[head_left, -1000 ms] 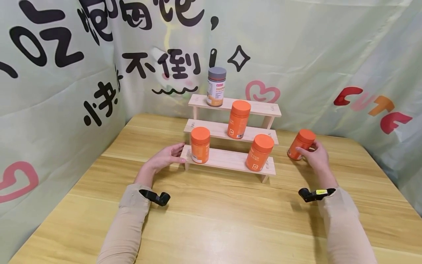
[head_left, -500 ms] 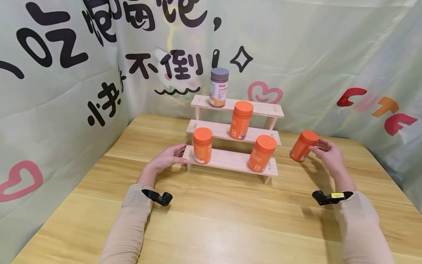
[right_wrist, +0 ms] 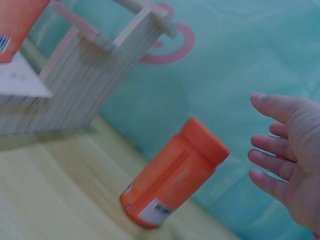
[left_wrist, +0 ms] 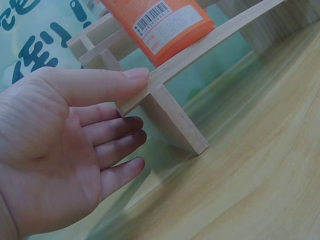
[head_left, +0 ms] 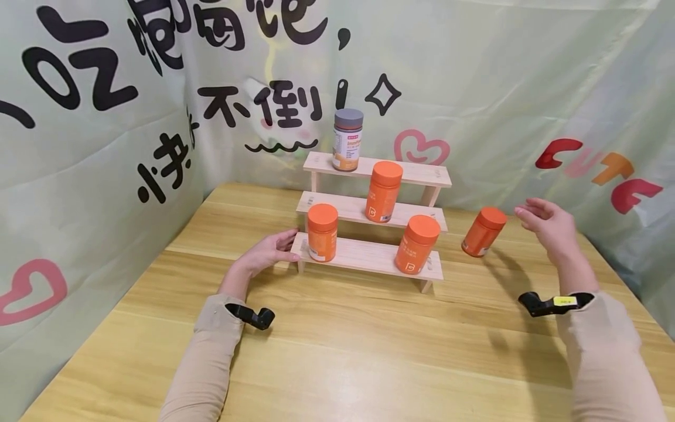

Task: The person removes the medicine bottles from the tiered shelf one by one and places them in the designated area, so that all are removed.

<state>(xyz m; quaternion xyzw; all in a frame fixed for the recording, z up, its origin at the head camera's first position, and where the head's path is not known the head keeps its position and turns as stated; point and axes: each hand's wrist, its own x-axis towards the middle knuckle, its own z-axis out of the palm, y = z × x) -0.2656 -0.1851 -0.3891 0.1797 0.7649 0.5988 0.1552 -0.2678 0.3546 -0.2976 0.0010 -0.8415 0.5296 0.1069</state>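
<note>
A three-tier wooden display stand point(head_left: 364, 253) stands on the table. My left hand point(head_left: 266, 253) holds the left end of its lowest tier; in the left wrist view the thumb point(left_wrist: 131, 80) lies on the board and the fingers reach below and behind it. My right hand point(head_left: 551, 225) hovers in the air at the right, fingers apart, holding nothing. Just left of it, an orange bottle point(head_left: 482, 233) stands on the table; in the right wrist view a gap separates this bottle point(right_wrist: 172, 175) from the fingertips.
Two orange bottles, a left one point(head_left: 322, 234) and a right one point(head_left: 417, 246), stand on the lowest tier. Another orange bottle point(head_left: 383, 193) occupies the middle tier. A grey-capped bottle point(head_left: 347, 142) is on top. A printed curtain point(head_left: 501, 88) hangs behind the table point(head_left: 337, 351).
My right hand has let go of the orange bottle on the table and moved away to the right. The bottle stays standing there. My left hand keeps its place on the stand.
</note>
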